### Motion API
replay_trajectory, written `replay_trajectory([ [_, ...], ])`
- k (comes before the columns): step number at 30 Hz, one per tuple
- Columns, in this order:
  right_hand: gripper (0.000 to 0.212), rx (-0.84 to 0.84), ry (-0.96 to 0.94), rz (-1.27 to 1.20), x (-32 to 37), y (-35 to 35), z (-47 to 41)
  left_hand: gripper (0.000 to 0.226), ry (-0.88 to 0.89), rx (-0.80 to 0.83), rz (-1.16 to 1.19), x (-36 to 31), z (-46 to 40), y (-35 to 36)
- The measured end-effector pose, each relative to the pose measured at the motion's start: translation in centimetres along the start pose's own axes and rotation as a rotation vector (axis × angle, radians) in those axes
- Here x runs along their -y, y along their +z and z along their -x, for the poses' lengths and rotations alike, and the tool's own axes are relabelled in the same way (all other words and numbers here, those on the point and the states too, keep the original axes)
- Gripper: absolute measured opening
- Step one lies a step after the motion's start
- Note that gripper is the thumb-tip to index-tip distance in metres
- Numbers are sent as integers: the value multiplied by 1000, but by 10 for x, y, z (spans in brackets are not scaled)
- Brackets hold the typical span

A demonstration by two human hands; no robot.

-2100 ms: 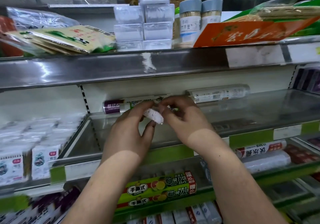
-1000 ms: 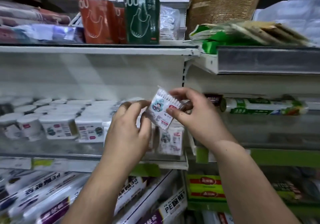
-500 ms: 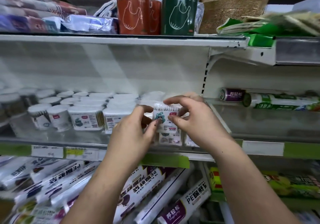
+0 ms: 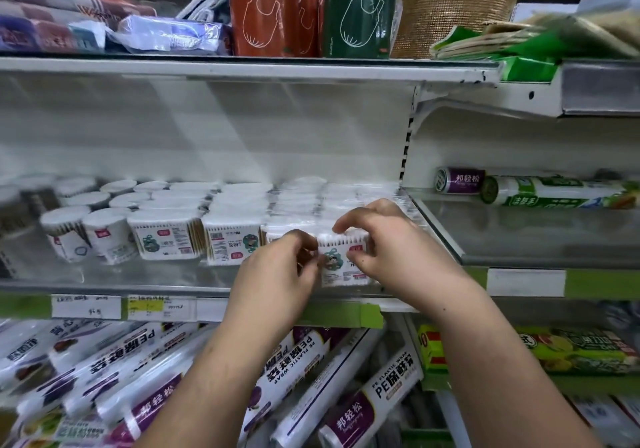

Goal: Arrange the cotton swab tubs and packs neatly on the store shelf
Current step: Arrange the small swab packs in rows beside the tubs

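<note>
A small cotton swab pack (image 4: 341,262) with a cartoon label stands upright at the front right of the middle shelf (image 4: 138,276). My left hand (image 4: 277,274) pinches its left edge and my right hand (image 4: 391,243) grips its top and right side. Left of it stand rows of similar rectangular swab packs (image 4: 166,238) and round swab tubs (image 4: 107,236), several deep toward the white back wall. More packs behind my hands are partly hidden.
The shelf above carries red and green bag rolls (image 4: 358,11) and wrapped packets. To the right, a glass shelf (image 4: 540,236) holds cling-film rolls (image 4: 550,193) at its back. Below lie many plastic wrap rolls (image 4: 367,399). Price tags (image 4: 86,307) line the shelf edge.
My hands have carried the swab pack from the right bay leftward and lowered it from a tilted hold in the air to upright at the front of the swab shelf.
</note>
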State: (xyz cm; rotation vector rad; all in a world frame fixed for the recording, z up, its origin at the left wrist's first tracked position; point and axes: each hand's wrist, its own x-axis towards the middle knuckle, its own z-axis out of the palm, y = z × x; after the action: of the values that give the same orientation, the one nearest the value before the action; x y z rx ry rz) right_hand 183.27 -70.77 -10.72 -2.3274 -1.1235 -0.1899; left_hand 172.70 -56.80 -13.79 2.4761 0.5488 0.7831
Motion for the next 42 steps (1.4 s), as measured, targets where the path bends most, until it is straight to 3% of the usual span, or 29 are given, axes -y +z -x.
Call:
replay_trajectory([
  [7, 34, -56, 26, 50, -5, 6, 3, 34, 5, 12, -62, -2, -5, 11],
  [13, 33, -103, 0, 54, -6, 8, 4, 82, 99, -4, -110, -4, -4, 15],
  [18, 50, -70, 32, 107, -12, 4, 9, 65, 173, -22, -192, -5, -4, 16],
  [22, 64, -2, 109, 159, -12, 4, 14, 65, 177, -10, -203, -6, -5, 15],
  [36, 60, -129, 90, 189, -13, 22, 13, 60, 208, -127, -375, -12, -12, 32],
  [42, 61, -102, 90, 190, -15, 19, 13, 65, 176, -78, -232, -11, -12, 29],
])
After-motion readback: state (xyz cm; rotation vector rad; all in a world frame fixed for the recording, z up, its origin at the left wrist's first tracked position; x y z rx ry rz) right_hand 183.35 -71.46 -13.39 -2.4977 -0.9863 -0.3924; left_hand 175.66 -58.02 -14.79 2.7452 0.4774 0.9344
